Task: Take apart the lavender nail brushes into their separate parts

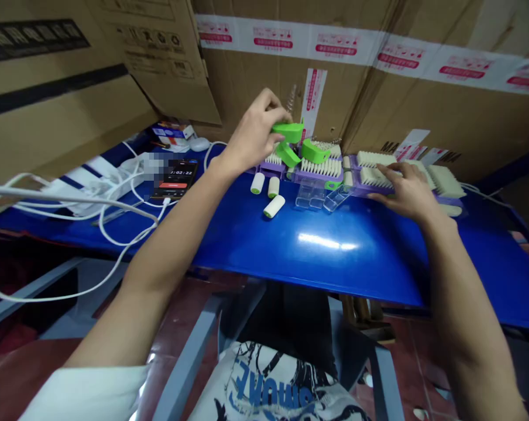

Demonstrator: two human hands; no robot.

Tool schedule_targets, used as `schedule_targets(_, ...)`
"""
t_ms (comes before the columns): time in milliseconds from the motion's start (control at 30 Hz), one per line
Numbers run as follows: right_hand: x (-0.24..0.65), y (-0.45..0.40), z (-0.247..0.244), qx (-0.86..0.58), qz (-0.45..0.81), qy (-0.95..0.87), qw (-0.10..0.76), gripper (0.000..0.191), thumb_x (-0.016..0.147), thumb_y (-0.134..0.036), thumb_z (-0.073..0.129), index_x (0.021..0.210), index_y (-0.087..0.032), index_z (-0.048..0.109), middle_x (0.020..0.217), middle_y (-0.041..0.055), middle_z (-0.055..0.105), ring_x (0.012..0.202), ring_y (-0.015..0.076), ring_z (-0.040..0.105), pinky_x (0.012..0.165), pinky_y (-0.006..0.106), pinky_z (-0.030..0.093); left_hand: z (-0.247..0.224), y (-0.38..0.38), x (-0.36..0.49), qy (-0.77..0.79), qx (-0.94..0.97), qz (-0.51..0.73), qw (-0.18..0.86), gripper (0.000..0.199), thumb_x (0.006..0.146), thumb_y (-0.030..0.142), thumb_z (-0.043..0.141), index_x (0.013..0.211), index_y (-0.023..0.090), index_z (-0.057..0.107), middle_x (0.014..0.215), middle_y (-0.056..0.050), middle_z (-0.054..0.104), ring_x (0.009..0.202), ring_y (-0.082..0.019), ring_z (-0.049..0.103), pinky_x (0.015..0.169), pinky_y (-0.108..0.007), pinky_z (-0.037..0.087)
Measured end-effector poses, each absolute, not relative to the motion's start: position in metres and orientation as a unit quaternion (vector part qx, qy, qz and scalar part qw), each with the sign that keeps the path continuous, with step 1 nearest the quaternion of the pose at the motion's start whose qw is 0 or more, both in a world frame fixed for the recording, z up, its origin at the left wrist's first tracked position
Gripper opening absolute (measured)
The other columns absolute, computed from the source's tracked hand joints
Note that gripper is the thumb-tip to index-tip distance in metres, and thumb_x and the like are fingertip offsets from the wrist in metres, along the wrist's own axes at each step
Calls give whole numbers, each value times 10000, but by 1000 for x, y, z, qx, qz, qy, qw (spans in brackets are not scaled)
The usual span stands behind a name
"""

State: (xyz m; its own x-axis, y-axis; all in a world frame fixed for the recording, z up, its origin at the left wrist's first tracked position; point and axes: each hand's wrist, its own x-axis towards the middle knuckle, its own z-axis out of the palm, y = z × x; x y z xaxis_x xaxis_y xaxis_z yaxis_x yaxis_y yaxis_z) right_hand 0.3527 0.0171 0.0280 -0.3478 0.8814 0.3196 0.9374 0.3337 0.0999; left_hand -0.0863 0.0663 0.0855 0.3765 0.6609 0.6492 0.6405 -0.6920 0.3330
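over a glossy blue table (335, 245) walled in by cardboard boxes (256, 76): left hand (251, 137) raised and pinched shut on a green plastic piece (287, 131), more green pieces (312, 152) just beneath. right hand (405, 190) spread flat, fingers open, pressing on a purple tray of pale brush heads (374, 161). near the front edge of the trays, three white rollers (268, 193) and clear caps (317, 196). off to the left, a phone (177, 178) among white cables (115, 199). apparently mid-assembly, picking a green part; likely calls next for lining it up squarely while steadying the tray.
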Motion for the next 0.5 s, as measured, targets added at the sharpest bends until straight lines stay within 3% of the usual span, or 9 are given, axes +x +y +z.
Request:
schedule_targets(133, 354, 9, 22, -570, -161, -800, 95, 663, 1093, -532, 580, 1650, -174, 601, 1577, 284, 627, 1461, 506, 538, 1161, 672, 470, 64, 113, -85, 457, 794, 394, 65, 318, 820, 195, 799, 1131, 261, 802, 1210, -107, 760, 1334, -377, 562, 1272, -642, 438)
schedule_targets(233, 355, 9, 17, -578, -157, -796, 92, 696, 1076, -489, 594, 1696, -180, 522, 1601, 268, 620, 1474, 508, 530, 1146, 708, 474, 50, 120, -89, 453, 781, 419, 93, 357, 836, 268, 823, 1193, 252, 813, 1154, -94, 785, 1352, -359, 541, 1258, -617, 456)
schedule_targets(333, 352, 9, 14, -594, -158, -784, 92, 796, 1046, -451, 637, 1742, -120, 436, 1663, 325, 542, 1509, 541, 498, 1151, 748, 466, 47, 116, -87, 422, 800, 413, 101, 419, 817, 302, 863, 1234, 282, 830, 1255, -107, 797, 1363, -386, 563, 1265, -621, 456)
schedule_targets(500, 327, -1, 17, -540, -149, -814, 154, 565, 1110, -395, 522, 1623, -180, 625, 1646, 244, 579, 1515, 485, 517, 1186, 702, 475, 43, 102, -76, 375, 844, 377, 71, 421, 915, 384, 820, 1327, 297, 801, 1517, -96, 731, 1495, -395, 539, 1356, -637, 350)
